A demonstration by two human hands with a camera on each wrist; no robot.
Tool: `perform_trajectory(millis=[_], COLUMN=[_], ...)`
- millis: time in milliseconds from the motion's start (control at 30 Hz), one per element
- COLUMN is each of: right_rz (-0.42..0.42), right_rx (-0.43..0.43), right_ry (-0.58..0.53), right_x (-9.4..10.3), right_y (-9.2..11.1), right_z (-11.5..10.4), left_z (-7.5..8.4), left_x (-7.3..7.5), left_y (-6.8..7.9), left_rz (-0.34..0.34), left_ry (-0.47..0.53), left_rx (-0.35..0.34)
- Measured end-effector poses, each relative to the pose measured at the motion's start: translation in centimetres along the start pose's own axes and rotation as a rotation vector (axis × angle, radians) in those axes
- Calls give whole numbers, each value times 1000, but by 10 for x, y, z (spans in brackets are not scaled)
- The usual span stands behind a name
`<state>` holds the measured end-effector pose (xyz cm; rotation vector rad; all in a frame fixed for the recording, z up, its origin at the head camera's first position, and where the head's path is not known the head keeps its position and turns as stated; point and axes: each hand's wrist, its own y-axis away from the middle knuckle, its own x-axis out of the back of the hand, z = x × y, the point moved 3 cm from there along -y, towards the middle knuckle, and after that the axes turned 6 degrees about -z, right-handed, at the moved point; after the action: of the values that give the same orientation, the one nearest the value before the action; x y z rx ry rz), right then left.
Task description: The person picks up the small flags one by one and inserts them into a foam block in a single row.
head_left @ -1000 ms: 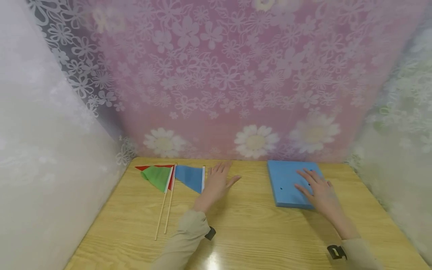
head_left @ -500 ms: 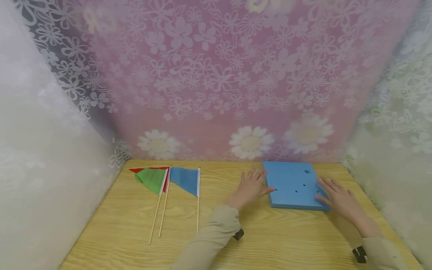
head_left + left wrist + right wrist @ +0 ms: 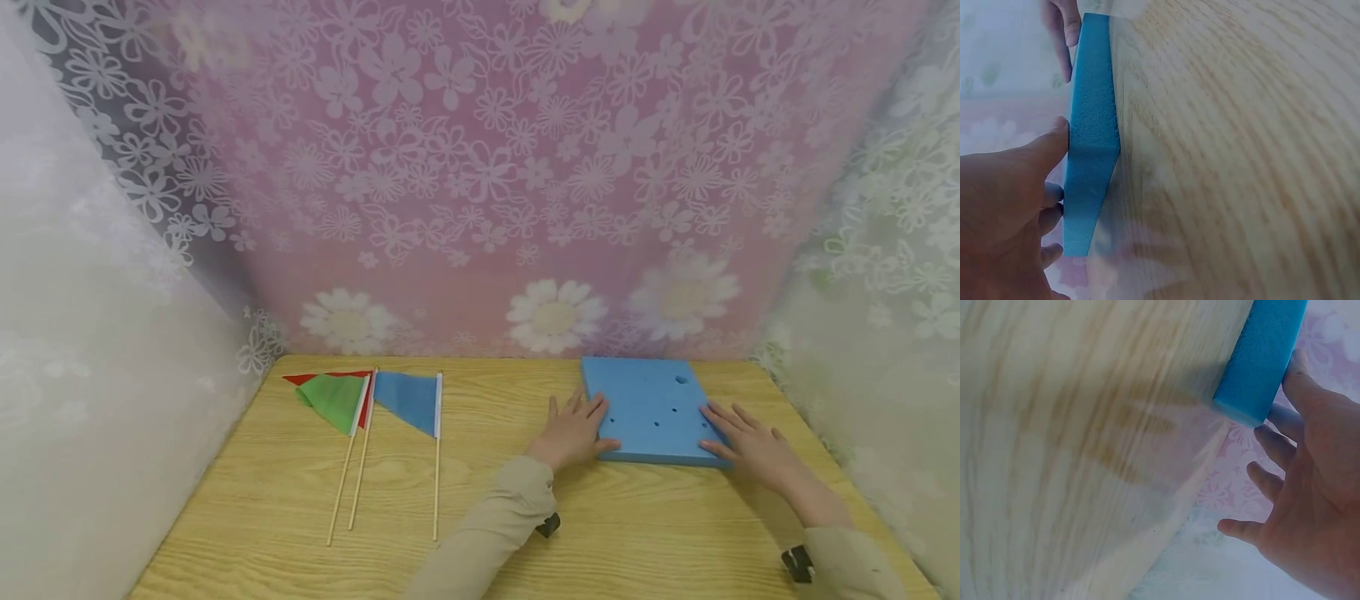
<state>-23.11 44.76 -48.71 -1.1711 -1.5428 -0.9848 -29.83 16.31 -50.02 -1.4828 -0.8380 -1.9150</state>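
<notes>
We log free lane on surface (image 3: 491, 417) between blue flag (image 3: 408, 402) and left hand (image 3: 573, 433); left sleeve (image 3: 495, 527) narrows near end. Second gap between left sleeve and right hand (image 3: 761, 454), in front of blue block (image 3: 641, 392). Both hands obstruct near parts of block's side edges. Pink wall (image 3: 480, 250) close behind block. We mark strip right of right hand.

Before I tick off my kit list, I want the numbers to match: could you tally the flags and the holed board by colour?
Blue: 2 (blue flag, blue board)
Green: 1 (green flag)
Red: 1 (red flag, partly covered by the green one)
Total: 4
</notes>
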Motion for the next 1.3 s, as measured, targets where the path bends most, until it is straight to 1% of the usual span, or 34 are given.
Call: perform_trajectory(millis=[100,200,433,667,833,1000,1133,1300], right_rz=[0,-1,-5,-19,-24,-20,-19,-1], right_rx=[-8,-14,-17,-8,-6,2,16,26], right_ry=[6,15,34,33,34,38,50,79], right_x=[0,-1,-5,-11,-13,-14,-15,-16], right_y=[0,-1,-7,-10,-12,-14,-15,-18], right_z=[-1,-2,-6,-10,-19,-28,-34,-42], left_z=[-1,-2,-6,-12,-19,-26,-33,-39], left_x=[-1,1,8,11,11,10,8,10], left_y=[1,3,14,24,30,37,41,46], left_rz=[9,-6,-4,-10,-1,-14,-17,-9], left_ry=[4,10,-3,4,-4,9,15,6], left_rx=[-2,-3,6,10,9,-1,-6,3])
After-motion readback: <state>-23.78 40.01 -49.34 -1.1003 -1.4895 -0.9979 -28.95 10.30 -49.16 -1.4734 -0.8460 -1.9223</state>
